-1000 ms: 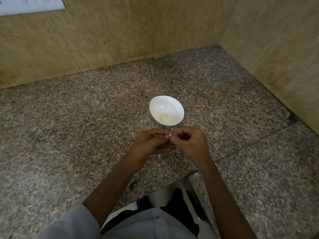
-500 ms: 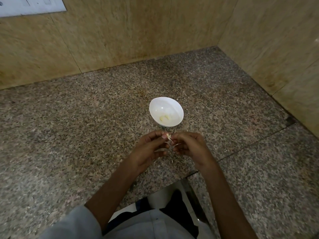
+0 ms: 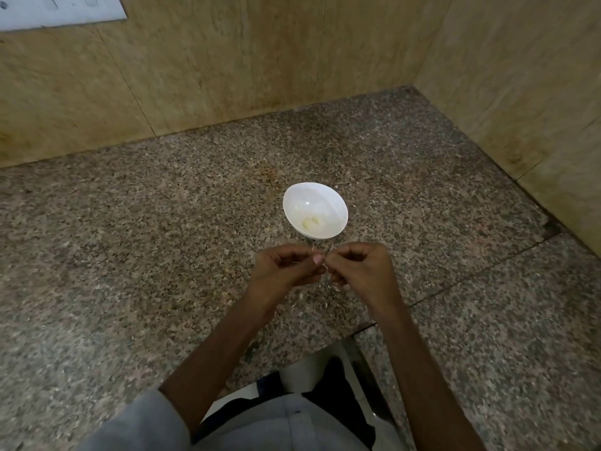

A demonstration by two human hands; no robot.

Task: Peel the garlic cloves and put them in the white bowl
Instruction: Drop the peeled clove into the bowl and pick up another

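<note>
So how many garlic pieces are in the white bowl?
2. Both lie at the bottom of the white bowl, side by side: the left clove and the right clove. Another may hide between the left hand and right hand.

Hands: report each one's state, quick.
Left hand: fingers curled, pinching the garlic clove, mostly hidden.
Right hand: fingers curled, pinching the same garlic clove.

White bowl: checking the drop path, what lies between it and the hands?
In the head view, only a short strip of bare stone counter separates the white bowl from the left hand and right hand.
</note>
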